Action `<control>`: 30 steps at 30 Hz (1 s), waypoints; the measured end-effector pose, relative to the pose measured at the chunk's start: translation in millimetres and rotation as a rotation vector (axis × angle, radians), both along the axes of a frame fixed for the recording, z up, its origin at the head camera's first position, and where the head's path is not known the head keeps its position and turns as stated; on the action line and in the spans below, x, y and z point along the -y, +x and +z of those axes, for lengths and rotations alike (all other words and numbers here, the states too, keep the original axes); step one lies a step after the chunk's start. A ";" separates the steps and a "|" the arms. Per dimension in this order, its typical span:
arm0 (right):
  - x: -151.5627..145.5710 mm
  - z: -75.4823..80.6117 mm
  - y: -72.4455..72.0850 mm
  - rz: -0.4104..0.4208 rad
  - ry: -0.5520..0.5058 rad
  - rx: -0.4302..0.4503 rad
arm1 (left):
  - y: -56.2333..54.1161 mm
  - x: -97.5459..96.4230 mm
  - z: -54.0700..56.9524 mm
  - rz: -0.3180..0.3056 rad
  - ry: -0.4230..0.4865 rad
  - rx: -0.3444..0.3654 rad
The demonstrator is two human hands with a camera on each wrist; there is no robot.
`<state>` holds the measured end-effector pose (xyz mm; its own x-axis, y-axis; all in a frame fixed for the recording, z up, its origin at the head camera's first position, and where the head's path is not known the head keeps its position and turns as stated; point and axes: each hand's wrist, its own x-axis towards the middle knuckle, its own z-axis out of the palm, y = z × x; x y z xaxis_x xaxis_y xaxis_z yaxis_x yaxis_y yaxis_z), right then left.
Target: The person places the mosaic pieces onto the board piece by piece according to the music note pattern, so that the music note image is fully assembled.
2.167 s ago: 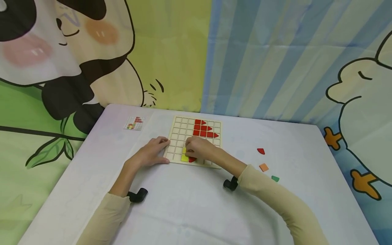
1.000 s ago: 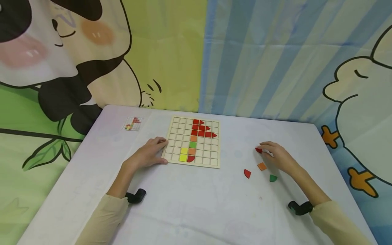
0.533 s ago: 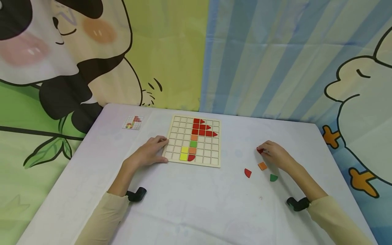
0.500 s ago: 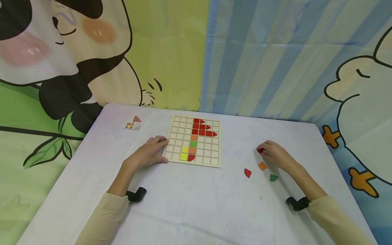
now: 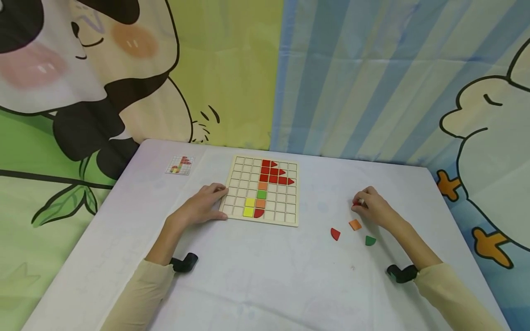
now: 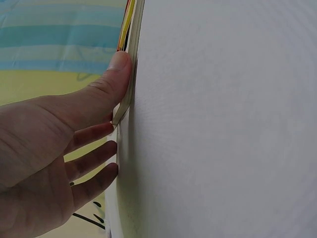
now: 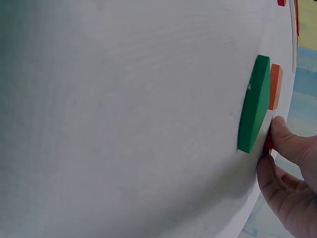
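Note:
A square wooden board (image 5: 281, 208) with grid cells lies mid-table, holding flat red, orange, green and yellow pieces. My left hand (image 5: 203, 203) rests at its left edge; in the left wrist view the thumb lies along the rim and the other fingers are extended. To the right of the board, my right hand (image 5: 376, 210) pinches a red piece (image 7: 269, 142) between thumb and fingers, at the tabletop; most of the piece is hidden. Near this hand lie an orange square (image 5: 354, 225), a green rounded piece (image 5: 370, 241) and a red quarter-round piece (image 5: 335, 234).
A small card (image 5: 180, 165) with a coloured grid pattern lies at the back left of the white table (image 5: 256, 276). Behind the table hangs a printed cloth (image 5: 232, 73) with cartoon animals. Black wrist devices (image 5: 185, 263) sit on both arms.
My right hand has left the board, moved right to the loose pieces and taken hold of a red one, shifting it slightly. The left hand has stayed at the board's edge.

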<state>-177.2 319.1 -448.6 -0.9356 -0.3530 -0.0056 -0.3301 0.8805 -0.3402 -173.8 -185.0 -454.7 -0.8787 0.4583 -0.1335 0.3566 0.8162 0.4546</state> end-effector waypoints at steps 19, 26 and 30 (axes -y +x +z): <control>17.0 0.4 2.0 -0.029 -0.243 0.013 | -0.1 0.7 -2.0 0.013 0.010 0.018; 51.0 11.7 1.2 0.038 -0.337 0.117 | -0.7 1.7 -3.5 0.010 0.015 0.013; 78.5 17.2 2.4 0.048 -0.369 0.165 | -0.7 1.8 -3.4 0.007 0.016 0.012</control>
